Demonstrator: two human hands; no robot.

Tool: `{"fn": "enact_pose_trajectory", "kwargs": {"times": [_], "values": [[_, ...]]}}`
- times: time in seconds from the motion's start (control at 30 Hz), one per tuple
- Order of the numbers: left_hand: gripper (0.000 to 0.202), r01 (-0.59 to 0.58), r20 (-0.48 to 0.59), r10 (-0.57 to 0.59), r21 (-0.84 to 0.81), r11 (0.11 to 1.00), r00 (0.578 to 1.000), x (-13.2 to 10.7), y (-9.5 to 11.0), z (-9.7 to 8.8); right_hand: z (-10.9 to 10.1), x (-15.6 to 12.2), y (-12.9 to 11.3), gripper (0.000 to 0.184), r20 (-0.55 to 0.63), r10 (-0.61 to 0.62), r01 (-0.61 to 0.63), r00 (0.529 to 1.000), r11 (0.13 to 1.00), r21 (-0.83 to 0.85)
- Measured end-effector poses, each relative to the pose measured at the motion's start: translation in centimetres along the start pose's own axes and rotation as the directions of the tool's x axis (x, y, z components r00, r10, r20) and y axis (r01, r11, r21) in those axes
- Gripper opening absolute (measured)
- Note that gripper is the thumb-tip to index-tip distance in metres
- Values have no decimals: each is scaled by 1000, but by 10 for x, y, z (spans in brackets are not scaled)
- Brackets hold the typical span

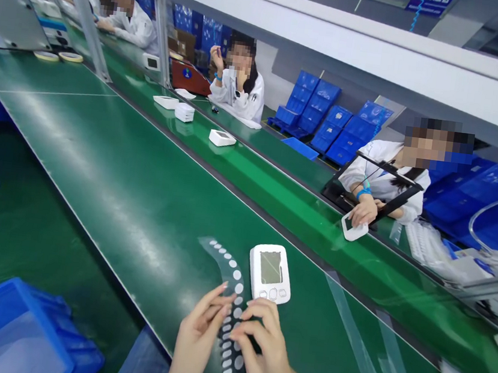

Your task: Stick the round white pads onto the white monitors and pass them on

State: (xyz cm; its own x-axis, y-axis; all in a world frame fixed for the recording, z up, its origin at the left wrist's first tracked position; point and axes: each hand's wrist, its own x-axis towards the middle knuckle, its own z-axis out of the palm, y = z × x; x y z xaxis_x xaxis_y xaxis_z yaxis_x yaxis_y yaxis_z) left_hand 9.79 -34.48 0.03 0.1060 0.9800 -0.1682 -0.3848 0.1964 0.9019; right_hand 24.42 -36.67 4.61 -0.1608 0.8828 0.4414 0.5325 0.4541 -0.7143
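A curved clear strip of round and oval whitish stickers point(233, 264) hangs above the green bench, held at its middle. My left hand point(200, 335) is closed in a pinch on the strip's left edge. From the other side, my right hand point(266, 349) pinches at the strip's right edge, thumb and forefinger by a round sticker; whether one sticker is peeled off, I cannot tell. Just beyond my right fingers lies a white monitor point(270, 274) that looks like a blood pressure meter, its grey screen and buttons facing up.
Clear plastic strips point(361, 339) lie to the right. Beyond a dark rail runs a green conveyor point(250, 177) carrying white device parts point(222, 138). Across it, a co-worker's hand point(364, 211) holds a white housing; other people sit further left. A blue bin point(18, 327) stands at lower left.
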Motion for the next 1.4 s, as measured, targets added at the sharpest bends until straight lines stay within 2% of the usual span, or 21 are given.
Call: {"fn": "enact_pose_trajectory", "kwargs": {"times": [0.03, 0.1, 0.2, 0.3, 0.63, 0.97, 1.4], "values": [[48, -4, -6, 4, 27, 1000, 1000, 3, 1, -4, -6, 2, 1, 15, 19, 31, -31, 999, 999, -19], [48, -7, -2, 8, 79, 997, 1000, 7, 3, -11, -21, 10, 9, 12, 30, 200, -198, 979, 979, -49], [48, -9, 29, 5, 131, 991, 1000, 10, 4, -17, -43, 27, 27, 14, 75, 454, -447, 888, 889, -99], [45, -13, 41, 7, 143, 990, 999, 9, 3, -19, -54, 38, 40, 13, 136, 555, -538, 821, 831, -141], [42, -6, 17, 4, 133, 991, 1000, 9, 1, -18, -52, 42, 37, 12, 169, 582, -557, 795, 812, -177], [43, 8, 22, -10, 112, 994, 1000, 9, 1, -18, -54, 43, 43, 11, 195, 558, -524, 807, 828, -200], [43, 18, 22, -21, 133, 991, 1000, 10, 1, -18, -53, 46, 40, 11, 203, 571, -520, 796, 816, -253]]}}
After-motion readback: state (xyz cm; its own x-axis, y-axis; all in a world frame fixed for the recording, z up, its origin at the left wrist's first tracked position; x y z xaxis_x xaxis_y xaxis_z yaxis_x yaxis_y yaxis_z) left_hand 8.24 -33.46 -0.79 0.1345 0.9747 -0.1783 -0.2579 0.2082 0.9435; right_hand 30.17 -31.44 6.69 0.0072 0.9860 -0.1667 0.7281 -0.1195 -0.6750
